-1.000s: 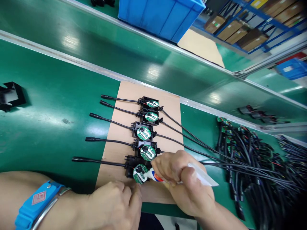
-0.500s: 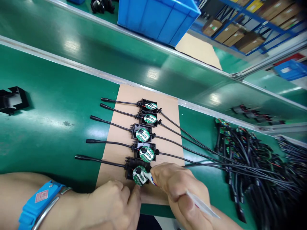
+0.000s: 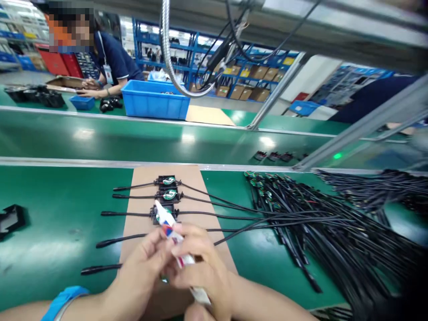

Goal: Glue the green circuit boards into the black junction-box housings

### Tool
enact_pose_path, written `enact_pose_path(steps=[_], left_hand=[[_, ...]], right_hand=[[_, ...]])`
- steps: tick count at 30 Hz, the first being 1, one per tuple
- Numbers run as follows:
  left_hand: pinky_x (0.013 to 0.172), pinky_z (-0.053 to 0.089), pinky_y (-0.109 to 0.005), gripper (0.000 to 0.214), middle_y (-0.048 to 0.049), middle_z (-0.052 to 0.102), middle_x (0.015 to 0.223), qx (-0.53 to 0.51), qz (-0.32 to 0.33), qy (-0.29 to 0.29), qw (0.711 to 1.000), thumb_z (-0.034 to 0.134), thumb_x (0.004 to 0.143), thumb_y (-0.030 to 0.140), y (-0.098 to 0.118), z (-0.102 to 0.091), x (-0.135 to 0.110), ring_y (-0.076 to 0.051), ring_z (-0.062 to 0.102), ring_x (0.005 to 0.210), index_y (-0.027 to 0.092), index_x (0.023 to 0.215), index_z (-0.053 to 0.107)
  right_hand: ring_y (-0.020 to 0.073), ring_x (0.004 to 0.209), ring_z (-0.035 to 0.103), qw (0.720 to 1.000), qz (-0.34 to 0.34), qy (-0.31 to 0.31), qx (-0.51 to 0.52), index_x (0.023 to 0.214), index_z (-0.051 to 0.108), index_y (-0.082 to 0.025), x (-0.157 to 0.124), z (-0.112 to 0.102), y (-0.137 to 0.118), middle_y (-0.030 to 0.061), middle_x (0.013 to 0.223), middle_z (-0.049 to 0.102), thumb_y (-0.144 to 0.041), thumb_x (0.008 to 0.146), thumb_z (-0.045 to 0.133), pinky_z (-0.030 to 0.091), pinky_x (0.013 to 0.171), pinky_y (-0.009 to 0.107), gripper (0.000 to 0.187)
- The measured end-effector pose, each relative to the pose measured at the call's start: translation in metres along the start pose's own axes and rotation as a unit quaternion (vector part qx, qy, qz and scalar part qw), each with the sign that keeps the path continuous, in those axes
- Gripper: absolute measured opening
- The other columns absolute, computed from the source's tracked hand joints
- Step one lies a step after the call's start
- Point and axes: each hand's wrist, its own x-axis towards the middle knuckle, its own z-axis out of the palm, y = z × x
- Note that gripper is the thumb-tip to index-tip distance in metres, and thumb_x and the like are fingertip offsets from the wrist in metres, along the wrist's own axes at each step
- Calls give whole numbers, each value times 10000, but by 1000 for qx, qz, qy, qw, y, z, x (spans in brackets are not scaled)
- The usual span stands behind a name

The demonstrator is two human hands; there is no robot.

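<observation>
My right hand (image 3: 203, 267) is wrapped round a white glue tube (image 3: 185, 259) with red and blue print. Its long white nozzle (image 3: 164, 215) points up and away from me. Against the tube's nozzle end, the fingers of my left hand (image 3: 143, 258) are closed. Beyond the hands, black housings stand in a column on a cardboard sheet (image 3: 207, 196). Round green circuit boards (image 3: 169, 195) with white paste sit in the far ones. The nozzle covers part of a third housing (image 3: 174, 214). My hands hide the nearest ones.
Black cables (image 3: 301, 218) lie heaped on the right. A black bracket (image 3: 13, 219) is at the far left. Across the bench divider stand a blue bin (image 3: 155, 100) and a co-worker (image 3: 117, 58). A braided hose (image 3: 170, 67) hangs from the overhead beam.
My view has tilted up. My right hand has lifted the tube off the nearest board, and its nozzle now points away. My left hand has left that housing and joined the tube.
</observation>
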Motion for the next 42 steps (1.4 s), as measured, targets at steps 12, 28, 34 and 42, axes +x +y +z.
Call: enact_pose_path(steps=[12,28,34,42], left_hand=[[759,496,-322,261,-50,638,908,318,144,12,937,602,841,370,31,-7,83,-176,603,817,151,982,577],[799,498,-400,184,-72,635,976,681,214,-17,700,491,919,157,-35,-94,-26,-231,577,900,181,1078,579],[636,470,-251,185,-34,603,856,635,185,-17,750,392,965,170,-19,-79,-33,-154,588,754,197,1028,564],[571,461,-260,193,-20,600,817,643,163,1,748,381,956,175,-14,-67,-32,-161,601,692,206,980,570]], right_hand=[[228,882,584,922,241,-8,-304,1037,577,-123,60,-43,124,117,954,632,-177,712,576,494,805,354,329],[209,828,532,953,131,-262,-82,885,515,-187,-49,-33,53,69,863,590,-139,858,461,463,712,358,77],[159,771,593,972,81,-189,-117,1010,518,-180,-72,-30,36,66,890,632,-41,888,415,492,639,268,212],[170,685,609,919,105,-356,-135,1116,531,-190,-49,-40,4,27,825,633,-91,892,397,491,597,287,280]])
